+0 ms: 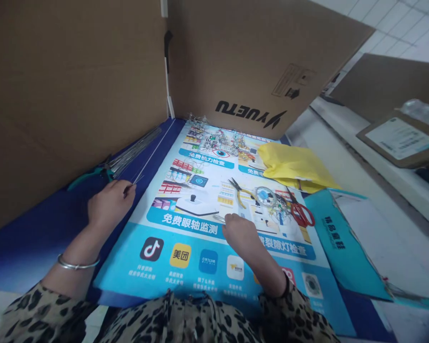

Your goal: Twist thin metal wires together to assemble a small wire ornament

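Note:
My left hand rests at the left edge of a printed poster, fingers pinched on the near end of a thin metal wire drawn from a bundle of wires along the cardboard wall. Green-handled pliers lie just beyond that hand. My right hand sits curled on the poster's middle, fingers closed on something I cannot make out. Yellow-handled pliers, a wire coil and red scissors lie just beyond it.
Tall cardboard walls stand at the left and back. A yellow bag lies at the back right, a teal folder to the right. Small beaded pieces are heaped at the poster's far end. More cardboard lies far right.

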Demonstrator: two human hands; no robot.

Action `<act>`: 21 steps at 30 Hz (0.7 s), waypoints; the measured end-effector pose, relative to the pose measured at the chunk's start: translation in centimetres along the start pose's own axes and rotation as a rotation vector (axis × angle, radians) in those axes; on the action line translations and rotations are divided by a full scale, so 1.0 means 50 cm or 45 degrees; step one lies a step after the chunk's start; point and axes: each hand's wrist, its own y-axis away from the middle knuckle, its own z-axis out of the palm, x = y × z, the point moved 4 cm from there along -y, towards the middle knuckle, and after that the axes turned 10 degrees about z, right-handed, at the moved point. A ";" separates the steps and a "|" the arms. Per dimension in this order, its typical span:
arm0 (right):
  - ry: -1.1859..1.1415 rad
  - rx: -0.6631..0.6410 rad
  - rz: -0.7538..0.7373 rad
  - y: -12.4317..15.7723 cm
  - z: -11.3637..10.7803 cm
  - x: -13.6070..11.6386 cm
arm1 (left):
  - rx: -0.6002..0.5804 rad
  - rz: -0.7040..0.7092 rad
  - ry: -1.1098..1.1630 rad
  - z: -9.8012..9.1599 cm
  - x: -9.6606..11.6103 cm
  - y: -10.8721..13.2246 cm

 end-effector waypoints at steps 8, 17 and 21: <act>-0.056 -0.079 -0.036 -0.032 -0.010 -0.011 | 0.131 0.298 0.372 0.010 0.020 0.006; -0.469 -0.132 -0.030 -0.041 -0.004 0.025 | -0.518 0.848 0.792 0.004 0.148 0.037; -0.730 -0.106 -0.151 -0.046 0.005 0.021 | -0.927 0.831 1.029 0.016 0.235 0.053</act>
